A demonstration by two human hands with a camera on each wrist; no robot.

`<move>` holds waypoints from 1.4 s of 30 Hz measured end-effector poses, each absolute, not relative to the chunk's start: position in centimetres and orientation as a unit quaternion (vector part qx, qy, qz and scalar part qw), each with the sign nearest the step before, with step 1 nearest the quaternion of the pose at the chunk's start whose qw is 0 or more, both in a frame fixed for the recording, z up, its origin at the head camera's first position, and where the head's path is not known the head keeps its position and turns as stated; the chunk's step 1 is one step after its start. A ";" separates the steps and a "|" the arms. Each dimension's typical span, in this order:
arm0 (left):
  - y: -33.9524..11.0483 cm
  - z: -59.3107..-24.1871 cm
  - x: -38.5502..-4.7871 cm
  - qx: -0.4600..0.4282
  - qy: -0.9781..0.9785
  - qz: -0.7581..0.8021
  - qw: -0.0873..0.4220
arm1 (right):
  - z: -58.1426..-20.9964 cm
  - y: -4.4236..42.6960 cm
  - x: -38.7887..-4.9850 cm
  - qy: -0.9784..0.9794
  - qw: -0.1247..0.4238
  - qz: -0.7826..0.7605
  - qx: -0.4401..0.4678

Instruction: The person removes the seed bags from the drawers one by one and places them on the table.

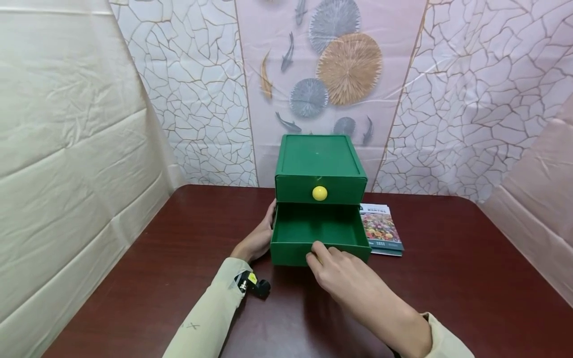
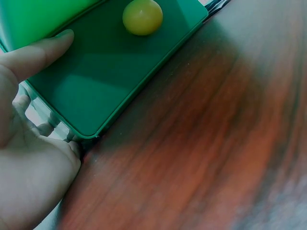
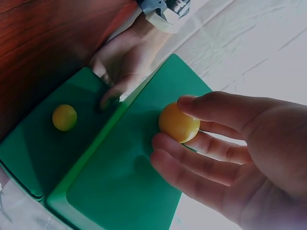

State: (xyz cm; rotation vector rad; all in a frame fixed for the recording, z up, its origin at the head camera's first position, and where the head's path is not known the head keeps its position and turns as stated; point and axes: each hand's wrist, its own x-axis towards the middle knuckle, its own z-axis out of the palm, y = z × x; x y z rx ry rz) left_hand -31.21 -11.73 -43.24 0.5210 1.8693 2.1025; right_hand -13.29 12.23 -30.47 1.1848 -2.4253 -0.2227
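A green drawer cabinet (image 1: 320,155) with yellow ball knobs stands on the table. Its middle drawer (image 1: 295,253) is pulled out, and its bare green floor shows. My right hand (image 1: 342,273) is at the drawer front; in the right wrist view its thumb and fingers pinch the yellow knob (image 3: 178,122). My left hand (image 1: 258,238) holds the cabinet's left side, its thumb (image 2: 50,50) over the front of the bottom drawer (image 2: 103,81). That drawer has its own knob (image 2: 143,17) and sits closed. Above it, the top drawer (image 1: 291,190) is closed too.
Booklets or packets with a flower picture (image 1: 381,228) lie to the right of the cabinet, partly behind the drawer. The dark red-brown table (image 1: 192,219) extends on both sides. Patterned cloth (image 1: 201,89) hangs behind, with plain cloth at the sides.
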 end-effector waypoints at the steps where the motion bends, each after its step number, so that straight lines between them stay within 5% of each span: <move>1: -11.6 -43.3 -31.2 0.181 0.647 0.728 0.140 | -30.5 12.3 -13.3 -0.875 0.217 -0.079 0.426; 42: -11.4 -43.3 -31.4 0.176 0.638 0.738 0.135 | -31.0 12.6 -16.2 -0.889 0.216 -0.052 0.400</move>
